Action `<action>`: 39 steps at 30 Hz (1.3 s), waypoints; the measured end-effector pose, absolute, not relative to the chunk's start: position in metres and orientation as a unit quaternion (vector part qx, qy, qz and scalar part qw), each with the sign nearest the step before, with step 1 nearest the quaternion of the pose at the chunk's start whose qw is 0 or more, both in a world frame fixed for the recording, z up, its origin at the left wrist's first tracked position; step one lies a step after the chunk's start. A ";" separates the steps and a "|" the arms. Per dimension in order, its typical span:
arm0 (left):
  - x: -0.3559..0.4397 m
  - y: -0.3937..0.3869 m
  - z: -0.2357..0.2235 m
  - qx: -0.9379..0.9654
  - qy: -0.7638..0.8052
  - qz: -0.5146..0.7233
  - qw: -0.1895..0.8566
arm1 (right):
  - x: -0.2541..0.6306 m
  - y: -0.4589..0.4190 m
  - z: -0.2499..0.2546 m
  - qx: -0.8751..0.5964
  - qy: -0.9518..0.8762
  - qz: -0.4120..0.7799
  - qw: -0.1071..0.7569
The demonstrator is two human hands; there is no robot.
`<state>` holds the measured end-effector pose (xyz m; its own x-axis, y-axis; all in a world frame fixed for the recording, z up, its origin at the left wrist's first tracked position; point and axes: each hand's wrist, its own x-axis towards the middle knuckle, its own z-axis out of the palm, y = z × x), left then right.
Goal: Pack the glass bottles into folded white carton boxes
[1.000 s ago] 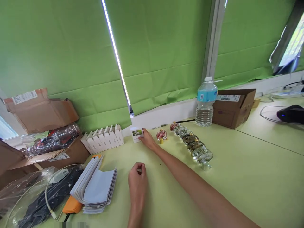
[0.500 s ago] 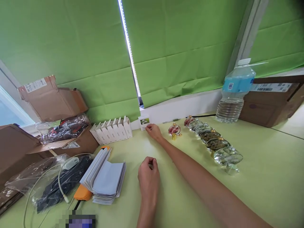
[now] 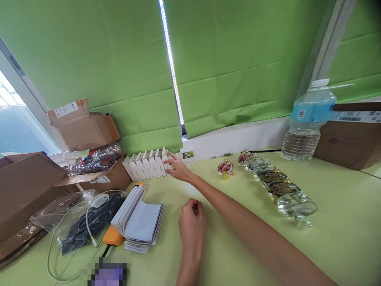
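Several slim white boxes [image 3: 154, 166] stand upright in a row against the wall. My right hand [image 3: 177, 167] reaches to the right end of that row, its thumb and fingers spread beside the last box. Whether the fingertips touch it I cannot tell. Just right of this hand, a white card with a green picture [image 3: 187, 155] stands against the wall ledge. My left hand [image 3: 193, 220] rests on the table with its fingers curled in; nothing shows in the hollow of the fist.
A folded white paper stack [image 3: 141, 222] lies by an orange power strip [image 3: 113, 235]. Cardboard boxes [image 3: 89, 129] and a bagged dark item [image 3: 95, 220] are at left. At right are a red-filled glass bottle [image 3: 225, 167], a row of glass bottles [image 3: 276, 180] and a large water bottle [image 3: 306, 127].
My right hand has moved left from the picture card to the end of the white box row, and its fingers have opened. The view has shifted slightly left; my left hand stays curled.
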<state>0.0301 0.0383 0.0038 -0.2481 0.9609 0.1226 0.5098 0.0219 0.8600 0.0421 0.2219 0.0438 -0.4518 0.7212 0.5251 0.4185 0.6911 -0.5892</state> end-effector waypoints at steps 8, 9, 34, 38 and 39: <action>0.032 0.040 0.003 0.549 0.656 0.446 0.262 | 0.045 0.220 0.045 -0.353 -0.845 0.144 0.374; 0.032 0.040 0.003 0.550 0.656 0.446 0.262 | 0.047 0.218 0.047 -0.354 -0.846 0.137 0.374; 0.029 0.043 -0.003 0.568 0.647 0.447 0.245 | 0.055 0.179 0.069 -0.390 -0.877 0.014 0.279; 0.029 0.043 -0.002 0.558 0.628 0.475 0.262 | 0.063 0.150 0.075 -0.402 -0.877 -0.026 0.262; 0.030 0.043 -0.001 0.553 0.622 0.485 0.268 | 0.065 0.142 0.076 -0.403 -0.878 -0.034 0.256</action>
